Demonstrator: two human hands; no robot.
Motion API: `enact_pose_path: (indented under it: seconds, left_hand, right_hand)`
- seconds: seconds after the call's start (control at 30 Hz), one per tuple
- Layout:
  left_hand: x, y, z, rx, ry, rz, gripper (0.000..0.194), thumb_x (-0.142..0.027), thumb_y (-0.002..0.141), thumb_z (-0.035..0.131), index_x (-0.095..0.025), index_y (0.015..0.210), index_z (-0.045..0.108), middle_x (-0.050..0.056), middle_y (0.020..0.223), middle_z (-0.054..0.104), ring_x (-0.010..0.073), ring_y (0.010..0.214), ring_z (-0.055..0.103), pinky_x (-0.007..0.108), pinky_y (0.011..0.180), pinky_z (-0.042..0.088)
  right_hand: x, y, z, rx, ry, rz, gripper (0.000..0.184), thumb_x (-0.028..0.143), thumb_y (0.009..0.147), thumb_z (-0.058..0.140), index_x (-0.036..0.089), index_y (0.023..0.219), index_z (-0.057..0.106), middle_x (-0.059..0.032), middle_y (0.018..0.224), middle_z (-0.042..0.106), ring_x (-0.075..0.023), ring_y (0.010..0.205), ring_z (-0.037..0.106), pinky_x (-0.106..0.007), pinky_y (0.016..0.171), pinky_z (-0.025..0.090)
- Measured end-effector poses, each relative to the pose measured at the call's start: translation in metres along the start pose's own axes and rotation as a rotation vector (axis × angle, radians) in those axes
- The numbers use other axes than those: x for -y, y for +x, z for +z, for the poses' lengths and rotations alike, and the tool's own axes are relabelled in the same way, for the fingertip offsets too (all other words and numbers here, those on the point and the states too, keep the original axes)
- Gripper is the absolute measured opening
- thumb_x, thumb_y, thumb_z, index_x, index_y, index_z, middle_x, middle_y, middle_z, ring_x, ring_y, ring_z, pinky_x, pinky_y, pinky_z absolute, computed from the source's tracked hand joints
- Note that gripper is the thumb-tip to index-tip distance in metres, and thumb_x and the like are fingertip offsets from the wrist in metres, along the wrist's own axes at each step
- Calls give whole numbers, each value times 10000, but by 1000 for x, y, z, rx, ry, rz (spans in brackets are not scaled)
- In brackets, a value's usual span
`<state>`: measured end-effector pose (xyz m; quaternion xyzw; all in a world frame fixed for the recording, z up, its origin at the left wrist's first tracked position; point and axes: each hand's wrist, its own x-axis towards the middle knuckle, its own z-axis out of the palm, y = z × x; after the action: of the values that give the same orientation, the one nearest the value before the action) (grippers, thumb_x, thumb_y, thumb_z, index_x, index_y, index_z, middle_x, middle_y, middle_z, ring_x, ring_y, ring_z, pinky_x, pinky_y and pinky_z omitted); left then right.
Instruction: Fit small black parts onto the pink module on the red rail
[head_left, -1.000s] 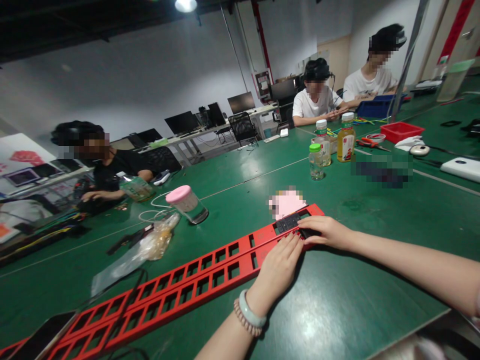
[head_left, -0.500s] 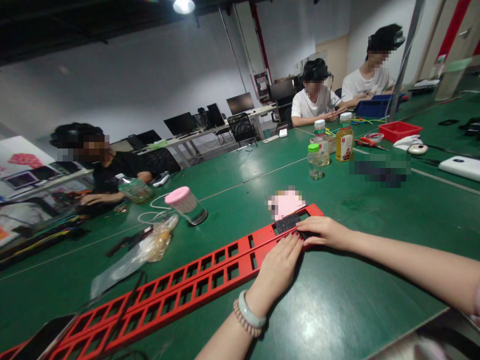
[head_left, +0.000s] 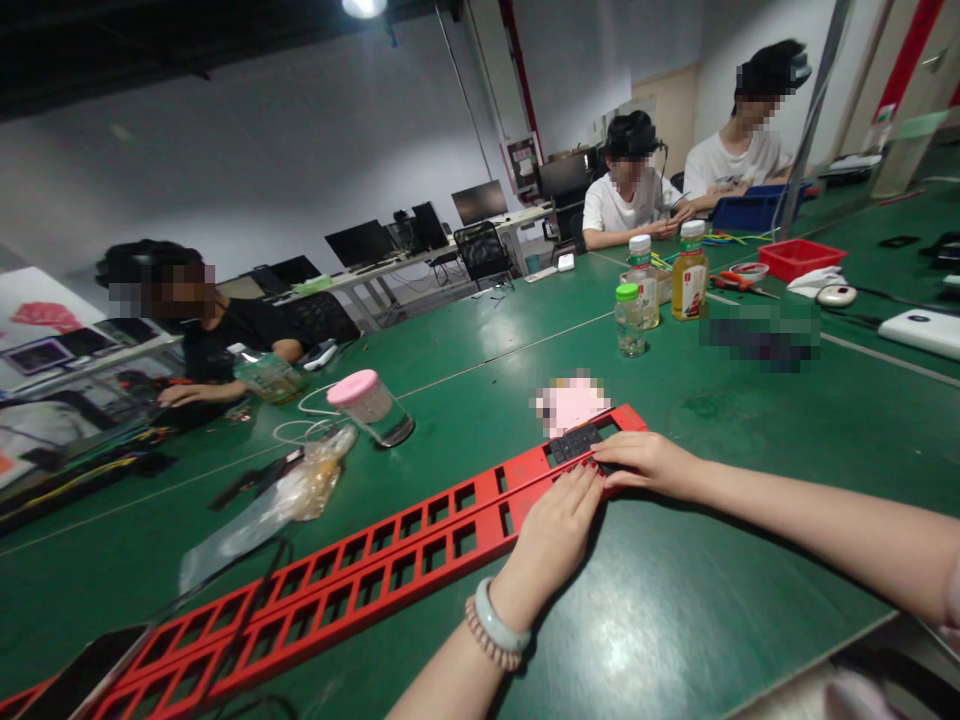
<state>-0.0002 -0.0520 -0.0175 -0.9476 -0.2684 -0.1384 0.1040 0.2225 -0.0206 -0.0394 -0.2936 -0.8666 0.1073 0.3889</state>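
Note:
A long red slotted frame (head_left: 420,555) lies slanting across the table, with two rows of rectangular openings. Near its far right end a black ribbed piece (head_left: 574,446) sits in the upper row. My left hand (head_left: 559,520) rests on the frame from the near side, fingers stretched out flat and side by side, their tips beside the black piece. From the right comes my right hand (head_left: 660,466), its fingers extended over the frame's end, the thumb lower at the near edge. The fingertips of both hands almost meet, and what lies beneath them is hidden.
A phone-like slab (head_left: 82,675) lies over the frame's left end. Beyond the frame are a pink-lidded jar (head_left: 371,408), a plastic bag (head_left: 262,515), a green-capped bottle (head_left: 630,320) and a blurred pink item (head_left: 576,405). A red tray (head_left: 801,259) stands farther right. Several people sit around the table.
The view has shifted very slightly. Both hands and the black piece keep their places on the red frame.

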Motion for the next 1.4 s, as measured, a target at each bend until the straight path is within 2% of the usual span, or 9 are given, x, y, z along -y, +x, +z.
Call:
enact_pose_path:
  seconds: [0.33, 0.7, 1.2, 1.4]
  left_hand:
    - [0, -1, 0, -7, -8, -6, 420, -57, 860, 381, -117, 1268, 460, 125, 1309, 525, 206, 1221, 481, 383, 1011, 441]
    - [0, -1, 1, 37, -20, -20, 450, -51, 843, 399, -109, 1288, 441, 125, 1334, 500, 211, 1240, 460, 384, 1033, 416]
    - [0, -1, 1, 18, -23, -20, 431, -84, 874, 371, -98, 1301, 423, 130, 1336, 496, 202, 1238, 461, 378, 1030, 420]
    - [0, 0, -1, 24, -21, -22, 414, -93, 878, 373, -100, 1287, 436, 131, 1325, 508, 201, 1237, 463, 372, 1028, 422]
  right_hand:
    - [0, 1, 1, -10, -19, -22, 318, 369, 826, 598, 159, 1056, 664, -125, 1039, 677, -207, 974, 633, -354, 866, 524]
    - [-1, 2, 2, -9, -23, -62, 300, 348, 838, 587, 147, 1046, 667, -97, 1004, 690, -207, 981, 607, -358, 866, 525]
    - [0, 4, -1, 18, 11, -62, 348, 377, 794, 633, 163, 1065, 671, -108, 1000, 692, -213, 977, 602, -367, 843, 534]
    - [-1, 3, -2, 37, 16, -63, 358, 369, 794, 637, 134, 1062, 671, -121, 1015, 686, -217, 994, 592, -370, 866, 521]
